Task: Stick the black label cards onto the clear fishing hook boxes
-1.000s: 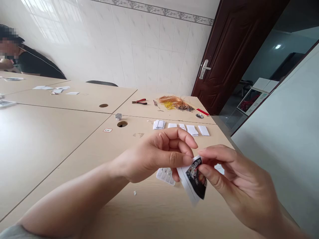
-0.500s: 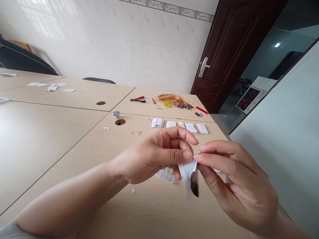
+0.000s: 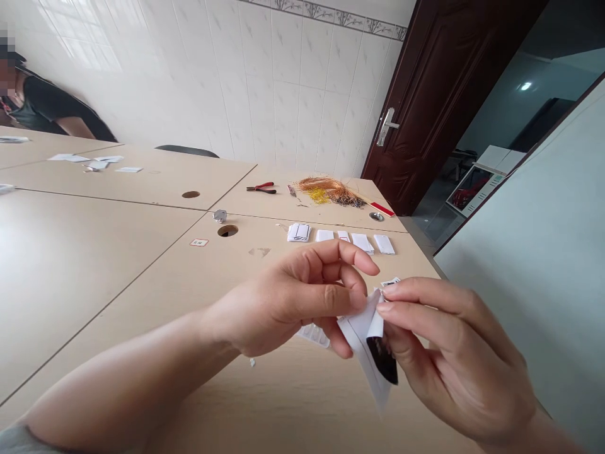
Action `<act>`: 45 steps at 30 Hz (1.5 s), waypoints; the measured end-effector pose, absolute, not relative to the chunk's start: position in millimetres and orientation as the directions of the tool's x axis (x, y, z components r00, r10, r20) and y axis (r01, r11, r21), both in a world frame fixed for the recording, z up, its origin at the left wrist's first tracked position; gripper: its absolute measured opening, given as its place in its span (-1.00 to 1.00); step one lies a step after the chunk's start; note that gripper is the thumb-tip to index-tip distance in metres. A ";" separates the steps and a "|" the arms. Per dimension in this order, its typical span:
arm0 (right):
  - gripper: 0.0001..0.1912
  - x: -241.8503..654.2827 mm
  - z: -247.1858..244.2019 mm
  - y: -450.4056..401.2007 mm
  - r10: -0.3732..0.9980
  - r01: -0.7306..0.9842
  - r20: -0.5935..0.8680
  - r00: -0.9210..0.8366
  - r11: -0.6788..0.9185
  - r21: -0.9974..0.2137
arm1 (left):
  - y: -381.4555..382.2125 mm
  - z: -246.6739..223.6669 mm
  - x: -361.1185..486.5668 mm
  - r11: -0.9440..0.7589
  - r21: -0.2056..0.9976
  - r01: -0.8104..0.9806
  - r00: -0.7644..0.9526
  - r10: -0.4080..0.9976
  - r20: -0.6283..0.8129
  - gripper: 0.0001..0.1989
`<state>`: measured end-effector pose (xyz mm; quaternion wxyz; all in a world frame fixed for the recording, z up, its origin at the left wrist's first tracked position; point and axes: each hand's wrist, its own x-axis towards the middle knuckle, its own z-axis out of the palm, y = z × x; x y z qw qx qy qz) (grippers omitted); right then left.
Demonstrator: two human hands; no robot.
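Observation:
My left hand (image 3: 297, 296) is closed in a pinch on the upper edge of a white paper sheet (image 3: 362, 334) with a thin dark line. Opposite it, my right hand (image 3: 466, 359) pinches a curled flap (image 3: 375, 325) that is white on one side and black on the other. The flap lies against the sheet; whether the two are still joined at the top is hidden by my fingers. Under my left fingers a clear plastic tray (image 3: 314, 334) shows in part. A small printed white piece (image 3: 391, 282) is visible just above my right fingertips.
Stacks of white cards (image 3: 362, 243) stand in a row beyond my hands. Farther back are pliers (image 3: 261, 188), copper-coloured wires (image 3: 331, 187) and a small metal dish (image 3: 377, 216). The table has round holes (image 3: 227, 231). A person (image 3: 51, 107) sits at the far left.
My right hand has moved slightly right and down, drawing the flap outward so more of its black side shows. The sheet has spread wider. A person has come into view at far left.

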<state>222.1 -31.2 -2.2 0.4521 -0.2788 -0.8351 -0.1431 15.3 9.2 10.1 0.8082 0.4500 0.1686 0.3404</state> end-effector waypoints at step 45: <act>-0.90 226.4 -14.1 -23.2 0.177 0.593 0.888 -0.425 0.795 0.125 | 1.2 13.2 13.8 0.247 0.863 -0.441 0.653 0.747 0.120 -0.85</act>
